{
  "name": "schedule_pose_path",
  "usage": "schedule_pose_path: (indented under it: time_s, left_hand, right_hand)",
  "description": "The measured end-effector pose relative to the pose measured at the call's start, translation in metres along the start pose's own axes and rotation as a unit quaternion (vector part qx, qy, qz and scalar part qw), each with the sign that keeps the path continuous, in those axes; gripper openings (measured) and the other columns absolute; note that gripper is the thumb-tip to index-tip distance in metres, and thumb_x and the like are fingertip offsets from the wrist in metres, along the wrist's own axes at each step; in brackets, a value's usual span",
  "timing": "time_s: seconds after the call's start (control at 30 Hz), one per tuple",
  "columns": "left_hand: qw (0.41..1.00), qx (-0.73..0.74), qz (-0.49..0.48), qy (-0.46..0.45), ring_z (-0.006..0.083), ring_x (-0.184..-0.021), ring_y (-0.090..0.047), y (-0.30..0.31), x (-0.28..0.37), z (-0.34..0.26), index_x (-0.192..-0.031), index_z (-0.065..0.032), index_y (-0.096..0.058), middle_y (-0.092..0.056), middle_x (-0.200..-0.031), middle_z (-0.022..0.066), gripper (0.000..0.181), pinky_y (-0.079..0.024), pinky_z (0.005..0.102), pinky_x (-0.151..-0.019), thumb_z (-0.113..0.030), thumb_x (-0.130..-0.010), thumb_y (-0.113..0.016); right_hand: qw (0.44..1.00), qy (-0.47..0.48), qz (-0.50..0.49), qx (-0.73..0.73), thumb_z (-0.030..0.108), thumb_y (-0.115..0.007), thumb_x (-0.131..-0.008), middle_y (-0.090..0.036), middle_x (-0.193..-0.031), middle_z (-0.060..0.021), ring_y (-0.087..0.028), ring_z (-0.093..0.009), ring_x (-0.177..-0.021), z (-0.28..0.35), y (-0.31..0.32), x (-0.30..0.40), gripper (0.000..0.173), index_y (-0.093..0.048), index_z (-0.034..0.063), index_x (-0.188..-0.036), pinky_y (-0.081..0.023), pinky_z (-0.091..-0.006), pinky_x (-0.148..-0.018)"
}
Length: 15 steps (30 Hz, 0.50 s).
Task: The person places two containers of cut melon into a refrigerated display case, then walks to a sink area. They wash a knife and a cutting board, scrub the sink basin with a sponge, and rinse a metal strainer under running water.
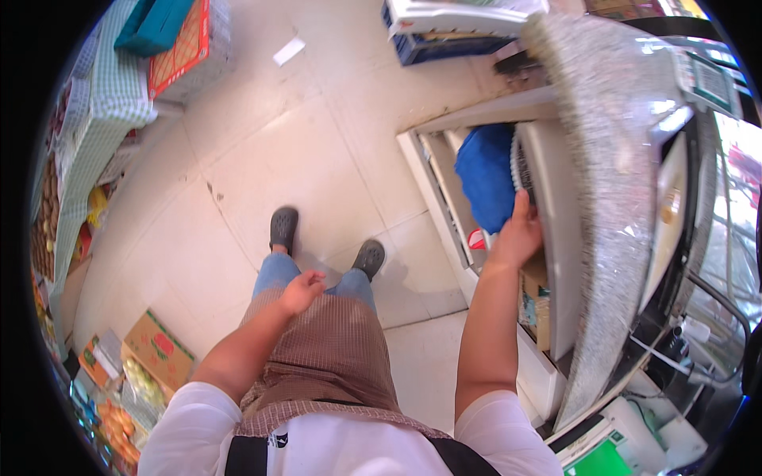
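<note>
My right hand [519, 235] reaches into an open-fronted white cabinet [411, 154] under a grey speckled stone countertop [601, 178]. Its thumb lies along the edge of a bulging blue cloth item [489, 178], and the fingers appear closed around its lower end, partly hidden. A dark strip with a white ridged border [518, 160] runs down the side of the blue item; what it is cannot be told. My left hand [305, 291] hangs in front of the brown checked apron [321, 339], fingers loosely curled and holding nothing.
Brown cardboard packages [539, 297] sit inside the cabinet. A blue crate [446, 47] stands on the tiled floor ahead. Left, a shelf with a green checked cloth [113, 107] holds produce, beside an orange-red carton [181, 50]. A fruit carton [158, 348] lies lower left.
</note>
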<state>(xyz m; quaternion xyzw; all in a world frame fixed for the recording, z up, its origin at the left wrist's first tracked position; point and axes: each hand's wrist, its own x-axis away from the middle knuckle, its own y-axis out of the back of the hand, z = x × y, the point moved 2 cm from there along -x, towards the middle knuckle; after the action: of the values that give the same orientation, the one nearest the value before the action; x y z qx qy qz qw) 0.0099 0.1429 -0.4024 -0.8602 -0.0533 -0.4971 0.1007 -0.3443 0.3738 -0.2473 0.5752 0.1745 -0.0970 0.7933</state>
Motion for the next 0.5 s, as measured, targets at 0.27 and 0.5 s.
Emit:
schedule_pose_path:
  time_s: [0.27,0.5]
  left_hand:
    - [0.999,-0.034,-0.028,-0.011,0.0138,-0.078,-0.057,0.099,0.053,-0.064,-0.115,-0.0044,-0.051,-0.059,-0.094,0.0054,0.032,-0.045,0.0268,-0.068,-0.017,-0.085,-0.057]
    - [0.99,-0.075,-0.116,0.002,0.0146,-0.078,-0.058,0.198,0.1,-0.132,-0.116,-0.0034,-0.052,-0.06,-0.093,0.0063,0.036,-0.044,0.0287,-0.069,-0.018,-0.083,-0.057]
  right_hand:
    - [0.95,-0.248,0.135,0.133,0.025,-0.041,-0.095,-0.039,-0.138,-0.0183,-0.039,-0.035,-0.124,-0.007,-0.069,-0.047,0.045,-0.041,0.0031,-0.134,-0.032,-0.0455,-0.103]
    - [0.811,-0.414,-0.106,-0.399,0.012,-0.059,-0.087,-0.053,-0.116,-0.015,-0.058,-0.023,-0.09,0.042,-0.039,-0.004,0.042,-0.044,-0.002,-0.124,-0.05,-0.0358,-0.074]
